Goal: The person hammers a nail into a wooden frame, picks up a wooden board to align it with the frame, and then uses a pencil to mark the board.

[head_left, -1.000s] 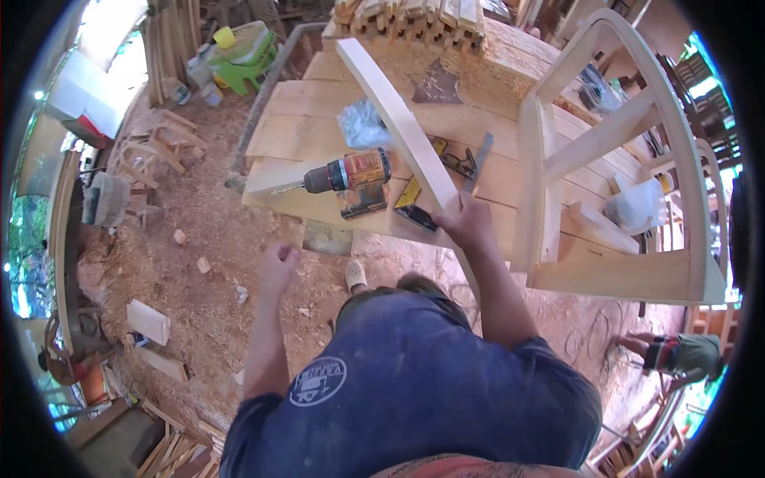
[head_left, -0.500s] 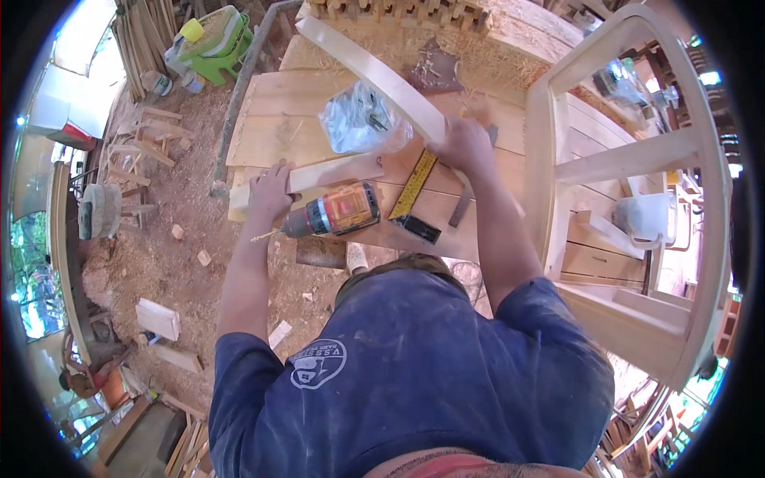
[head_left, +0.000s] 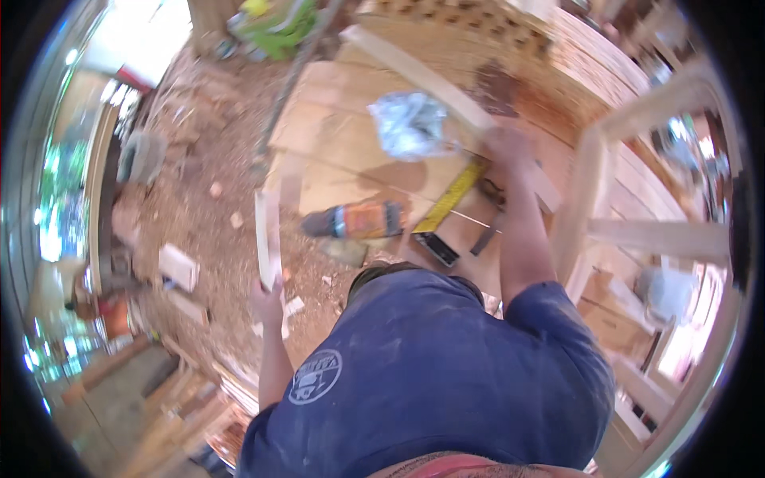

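The left hand [head_left: 268, 296] is closed around the lower end of a short wooden slat [head_left: 267, 235], held upright off the near-left edge of the bench [head_left: 335, 135], while the right hand [head_left: 508, 151] presses down on a long pale board [head_left: 434, 80] lying aslant across the bench, its fingers too blurred to tell their grip. An orange cordless drill [head_left: 358, 221] lies between the hands near the bench edge, beside a yellow level [head_left: 453, 197]. Swinging the slat back over the bench could, I judge, knock the drill to the sawdust floor, or the board could skid, being pinned at one end only.

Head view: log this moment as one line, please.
left hand: grips short wood strip, upright, off bench | right hand: on long wooden rail | drill, yellow level: lying on workbench
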Demonstrator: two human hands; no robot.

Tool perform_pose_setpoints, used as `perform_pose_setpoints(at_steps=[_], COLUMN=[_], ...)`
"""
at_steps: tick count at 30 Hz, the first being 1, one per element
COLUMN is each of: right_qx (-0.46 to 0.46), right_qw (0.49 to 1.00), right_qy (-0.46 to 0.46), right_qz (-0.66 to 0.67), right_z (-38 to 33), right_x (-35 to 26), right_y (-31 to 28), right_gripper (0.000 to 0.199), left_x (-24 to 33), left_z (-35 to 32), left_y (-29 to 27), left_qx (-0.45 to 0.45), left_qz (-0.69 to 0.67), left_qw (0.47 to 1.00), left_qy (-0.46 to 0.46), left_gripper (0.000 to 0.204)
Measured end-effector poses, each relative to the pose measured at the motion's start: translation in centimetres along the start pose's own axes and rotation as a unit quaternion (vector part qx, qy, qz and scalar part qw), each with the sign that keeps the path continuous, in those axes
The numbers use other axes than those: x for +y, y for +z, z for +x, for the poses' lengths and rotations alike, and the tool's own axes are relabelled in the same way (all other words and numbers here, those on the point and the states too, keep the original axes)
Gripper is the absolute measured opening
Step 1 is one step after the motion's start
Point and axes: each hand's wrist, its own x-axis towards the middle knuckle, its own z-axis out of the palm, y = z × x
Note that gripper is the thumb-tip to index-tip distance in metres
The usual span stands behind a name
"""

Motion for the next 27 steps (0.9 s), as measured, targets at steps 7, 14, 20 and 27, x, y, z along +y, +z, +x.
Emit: perform_pose_setpoints(at_steps=[7, 14, 20, 27], right_qx=[0.257, 0.212, 0.069, 0.048], right_qw=[0.929, 0.867, 0.900, 0.915], right_qy=[0.062, -0.043, -0.157, -0.065], right_qz=[0.260, 0.449, 0.402, 0.394], right_z=[-7.7, -29.0, -39.5, -46.0], right_x=[-1.8, -18.1, -29.2, -25.3], right_y=[-6.5, -7.9, -6.1, -4.4], right_gripper=[0.030, 0.025, 0.058, 0.061], left_x=[4.2, 10.7, 10.8, 11.4], left_z=[7.8, 9.0, 4.9, -7.7], left_y=[0.3, -3.6, -1.1, -0.8], left_qx=[0.009, -0.198, -0.238, -0.270], left_qz=[-0.503, -0.701, -0.668, -0.670], left_qw=[0.863, 0.685, 0.698, 0.688], left_qy=[0.035, -0.030, -0.101, -0.072], left_gripper=[0.039, 0.044, 0.038, 0.032])
